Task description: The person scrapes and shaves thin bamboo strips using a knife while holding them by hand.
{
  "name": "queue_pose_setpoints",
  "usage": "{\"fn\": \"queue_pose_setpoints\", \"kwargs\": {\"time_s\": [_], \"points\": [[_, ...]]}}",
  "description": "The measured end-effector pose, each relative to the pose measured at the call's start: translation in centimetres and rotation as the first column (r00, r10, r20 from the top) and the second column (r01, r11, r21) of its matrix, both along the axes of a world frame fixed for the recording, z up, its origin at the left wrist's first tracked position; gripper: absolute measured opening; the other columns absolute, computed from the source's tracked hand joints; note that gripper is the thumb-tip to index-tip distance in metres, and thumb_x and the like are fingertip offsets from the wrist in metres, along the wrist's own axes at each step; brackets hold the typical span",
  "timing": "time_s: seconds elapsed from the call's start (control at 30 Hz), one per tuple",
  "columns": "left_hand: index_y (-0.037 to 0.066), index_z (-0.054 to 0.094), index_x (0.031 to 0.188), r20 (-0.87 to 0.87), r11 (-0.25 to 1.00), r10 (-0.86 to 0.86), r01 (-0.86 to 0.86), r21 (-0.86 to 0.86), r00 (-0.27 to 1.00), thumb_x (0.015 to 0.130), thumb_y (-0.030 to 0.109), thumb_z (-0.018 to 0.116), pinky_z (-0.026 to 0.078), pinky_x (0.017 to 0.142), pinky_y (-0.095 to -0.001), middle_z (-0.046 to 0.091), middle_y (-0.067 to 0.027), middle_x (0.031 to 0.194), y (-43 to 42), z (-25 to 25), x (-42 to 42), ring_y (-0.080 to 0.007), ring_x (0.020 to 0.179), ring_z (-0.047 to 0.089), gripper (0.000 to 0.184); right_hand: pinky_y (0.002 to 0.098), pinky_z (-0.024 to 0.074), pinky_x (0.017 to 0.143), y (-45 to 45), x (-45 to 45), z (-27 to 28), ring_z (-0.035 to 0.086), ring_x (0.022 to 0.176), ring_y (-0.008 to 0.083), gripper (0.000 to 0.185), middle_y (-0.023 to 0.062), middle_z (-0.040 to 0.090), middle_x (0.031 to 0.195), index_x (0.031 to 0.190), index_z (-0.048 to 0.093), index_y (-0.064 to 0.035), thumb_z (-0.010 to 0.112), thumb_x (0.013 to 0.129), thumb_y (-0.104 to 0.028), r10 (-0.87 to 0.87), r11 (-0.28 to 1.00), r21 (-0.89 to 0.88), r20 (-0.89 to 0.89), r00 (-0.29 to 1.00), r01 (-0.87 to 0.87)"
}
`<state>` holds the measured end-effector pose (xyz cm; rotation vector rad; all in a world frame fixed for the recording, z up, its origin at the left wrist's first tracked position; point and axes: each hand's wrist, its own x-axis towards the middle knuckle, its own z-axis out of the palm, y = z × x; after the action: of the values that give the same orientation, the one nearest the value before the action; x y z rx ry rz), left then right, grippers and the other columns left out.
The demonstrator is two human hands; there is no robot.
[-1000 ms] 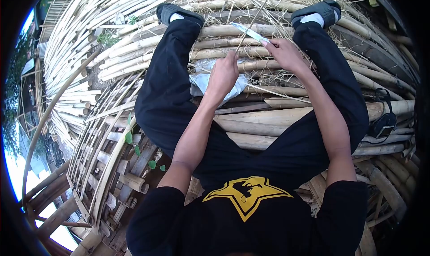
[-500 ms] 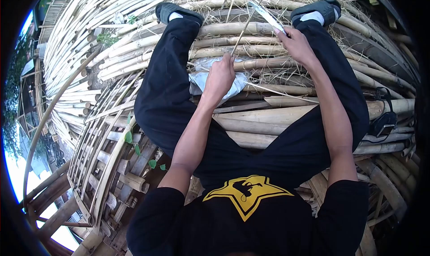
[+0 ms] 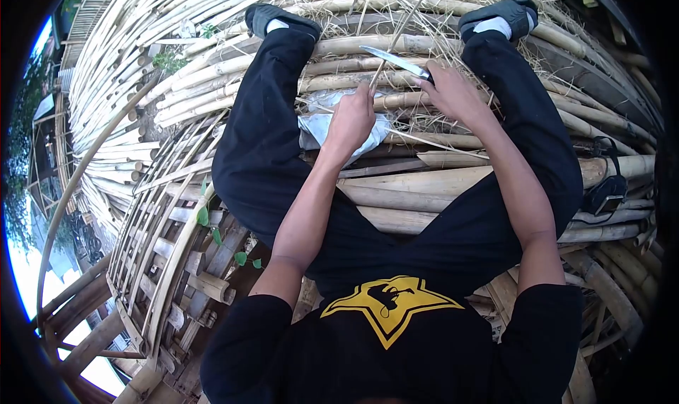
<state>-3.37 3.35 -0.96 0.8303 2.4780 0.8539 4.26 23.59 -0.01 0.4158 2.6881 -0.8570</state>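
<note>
Centrally, the left hand point(image 3: 351, 119) is closed around a thin stick point(image 3: 401, 32) that slants up and away, over bamboo poles point(image 3: 396, 199). The right hand point(image 3: 458, 97) grips a knife point(image 3: 397, 60) by its dark handle, the blade crossing the stick just beyond the left fingers; whether it touches is unclear. A pale sheet point(image 3: 366, 143) lies beneath the left hand. Good control probably calls for a firm stick, a shallow blade angle and light strokes away from those fingers.

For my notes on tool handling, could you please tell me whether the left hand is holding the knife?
No, the right hand holds the knife by its dark handle, while the left hand grips a thin strip.
</note>
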Motion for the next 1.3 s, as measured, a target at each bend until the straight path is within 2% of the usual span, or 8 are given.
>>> {"fn": "queue_pose_setpoints", "kwargs": {"time_s": [0.1, 0.2, 0.4, 0.6, 0.8, 1.03, 1.13, 1.3], "points": [[-0.004, 0.051, 0.083, -0.002, 1.0, 0.014, -0.014, 0.0, 1.0, 0.096, 0.014, 0.045, 0.043, 0.061, -0.0509, 0.059, -0.0257, 0.068, 0.1, -0.2, -0.2, -0.0447, 0.067, 0.058, 0.023, 0.0536, 0.0464, 0.071, -0.5, 0.1, -0.3, 0.061, 0.079, 0.0441, 0.032, 0.0259, 0.062, 0.078, 0.101, 0.052, -0.0014, 0.048, 0.095, -0.033, -0.002, 0.991, 0.128, -0.164, 0.986, 0.023], [-0.004, 0.052, 0.083, -0.004, 0.999, 0.011, -0.011, 0.043, 1.0, 0.096, 0.014, 0.045, 0.044, 0.062, -0.0502, 0.059, -0.026, 0.069, 0.0, 0.2, -0.4, -0.044, 0.068, 0.059, 0.023, 0.0539, 0.0466, 0.067, -2.6, 0.3, 0.2, 0.06, 0.075, 0.0448, 0.032, 0.0254, 0.061, 0.074, 0.1, 0.052, -0.0008, 0.048, 0.095, -0.032, 0.016, 0.997, -0.079, -0.1, 0.995, -0.024], [-0.005, 0.055, 0.083, 0.031, 0.998, 0.011, -0.013, 0.06, 0.999, 0.096, 0.015, 0.046, 0.044, 0.062, -0.0485, 0.059, -0.026, 0.07, 0.0, 0.4, 0.0, -0.0436, 0.069, 0.059, 0.025, 0.0517, 0.0474, 0.065, 1.2, -0.5, -1.4, 0.062, 0.073, 0.04, 0.032, 0.0236, 0.061, 0.072, 0.095, 0.052, -0.0012, 0.043, 0.097, -0.032, 0.115, 0.98, 0.181, -0.202, 0.973, -0.078], [-0.005, 0.056, 0.081, 0.02, 0.994, 0.018, -0.02, 0.11, 1.0, 0.095, 0.014, 0.047, 0.044, 0.061, -0.048, 0.059, -0.0256, 0.068, 0.1, -0.1, -0.2, -0.0432, 0.066, 0.058, 0.025, 0.0543, 0.0462, 0.066, -2.4, 0.5, -1.1, 0.061, 0.072, 0.0431, 0.035, 0.0239, 0.061, 0.071, 0.092, 0.053, -0.0016, 0.042, 0.097, -0.035, 0.104, 0.994, -0.016, -0.213, 0.972, -0.11], [-0.004, 0.054, 0.081, 0.075, 0.998, -0.011, 0.006, 0.07, 0.997, 0.094, 0.011, 0.047, 0.044, 0.058, -0.0464, 0.057, -0.0242, 0.065, -0.8, 0.7, 0.3, -0.0424, 0.063, 0.058, 0.022, 0.0549, 0.0461, 0.067, 4.0, -1.4, -3.3, 0.06, 0.074, 0.0442, 0.039, 0.0243, 0.062, 0.073, 0.089, 0.056, -0.0022, 0.04, 0.098, -0.036, -0.285, 0.945, 0.096, -0.234, 0.93, 0.314], [-0.004, 0.053, 0.084, 0.037, 0.988, 0.012, -0.017, 0.154, 0.999, 0.094, 0.01, 0.048, 0.043, 0.057, -0.0482, 0.057, -0.0242, 0.065, 0.0, 0.1, 0.3, -0.0434, 0.063, 0.057, 0.019, 0.0531, 0.0423, 0.066, -2.4, -0.2, 0.8, 0.056, 0.073, 0.0444, 0.038, 0.0231, 0.058, 0.074, 0.085, 0.053, -0.0005, 0.04, 0.098, -0.034, 0.108, 0.991, -0.062, -0.103, 0.989, -0.115], [-0.003, 0.051, 0.083, -0.005, 0.997, 0.011, -0.01, 0.08, 1.0, 0.095, 0.01, 0.048, 0.042, 0.056, -0.0497, 0.057, -0.0244, 0.064, -0.2, -0.1, 0.3, -0.0436, 0.061, 0.057, 0.018, 0.0538, 0.0418, 0.068, -0.4, -0.5, -0.7, 0.056, 0.074, 0.0447, 0.037, 0.0241, 0.058, 0.075, 0.085, 0.053, -0.0008, 0.041, 0.098, -0.034, -0.045, 0.999, -0.013, -0.151, 0.987, 0.043], [-0.003, 0.048, 0.085, -0.063, 1.0, -0.009, 0.011, 0.023, 0.998, 0.094, 0.01, 0.046, 0.041, 0.057, -0.0538, 0.055, -0.0277, 0.062, 0.2, 0.6, 0.4, -0.0462, 0.062, 0.057, 0.016, 0.0532, 0.0461, 0.07, -1.2, 0.0, 0.7, 0.06, 0.075, 0.0438, 0.038, 0.0245, 0.062, 0.076, 0.086, 0.056, 0.0001, 0.042, 0.097, -0.034, 0.036, 0.999, 0.023, -0.16, 0.986, -0.033]]}}
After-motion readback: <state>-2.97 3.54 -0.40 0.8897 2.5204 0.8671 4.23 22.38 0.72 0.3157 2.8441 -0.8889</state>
